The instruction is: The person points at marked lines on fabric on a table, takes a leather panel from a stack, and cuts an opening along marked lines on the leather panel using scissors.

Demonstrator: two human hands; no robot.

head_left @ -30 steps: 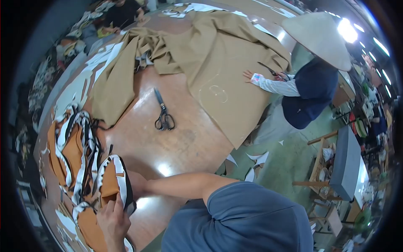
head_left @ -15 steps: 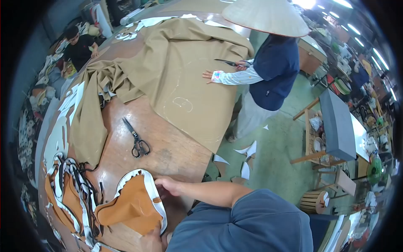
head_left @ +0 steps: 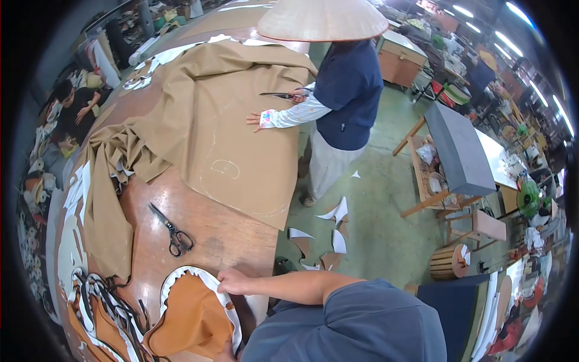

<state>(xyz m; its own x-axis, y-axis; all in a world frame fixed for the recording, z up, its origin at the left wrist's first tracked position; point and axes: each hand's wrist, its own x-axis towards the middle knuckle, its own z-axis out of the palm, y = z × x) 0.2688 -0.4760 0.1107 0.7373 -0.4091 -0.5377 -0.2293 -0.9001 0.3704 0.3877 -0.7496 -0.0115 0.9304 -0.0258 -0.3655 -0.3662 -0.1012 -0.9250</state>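
An orange piece of material (head_left: 194, 314) with a notched white border lies spread at the table's near edge. My right hand (head_left: 234, 282) pinches its white border at the upper right corner. At the bottom of the view my left hand (head_left: 227, 352) is closed on the lower edge of the same piece, partly cut off by the frame. To the left, more orange pieces with black and white edging (head_left: 99, 314) lie in a pile. Large black-handled scissors (head_left: 173, 232) rest on the wooden table above the orange piece.
A large tan sheet (head_left: 241, 139) with chalk lines covers much of the table (head_left: 211, 235). A co-worker in a conical hat (head_left: 325, 21) holds scissors (head_left: 278, 95) over it. Another person (head_left: 75, 111) is at the far left. Scraps (head_left: 338, 241) lie on the floor.
The view has swung right. The orange piece, folded up in my hands earlier, is now opened out, and my right hand has come to its upper right border.
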